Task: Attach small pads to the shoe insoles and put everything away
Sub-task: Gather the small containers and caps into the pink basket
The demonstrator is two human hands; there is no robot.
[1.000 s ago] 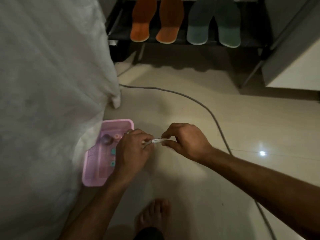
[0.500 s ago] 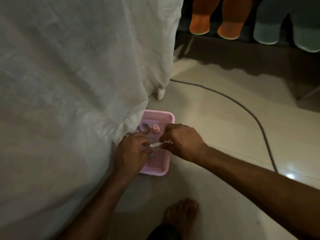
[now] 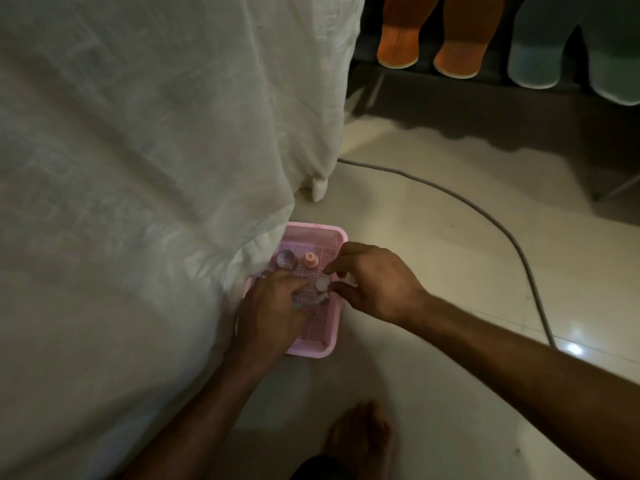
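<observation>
**Both hands over the pink basket**

Head view: a pink basket (image 3: 331, 344) is sitting on the floor (image 3: 433, 271) against a white sheet (image 3: 138, 168), its long axis running away from the person. The left hand (image 3: 268, 313) is reaching into it, fingers curled around a small blurred tube-like item (image 3: 316, 301) lying roughly crosswise. The right hand (image 3: 375, 284) is hovering over the right rim, fingers bent, beside a small pale round pad (image 3: 322, 283); I cannot tell whether it is gripping anything. Orange insoles (image 3: 398, 46) and green insoles (image 3: 540, 64) are lying on the rack beyond, heels pointing toward the person.
</observation>
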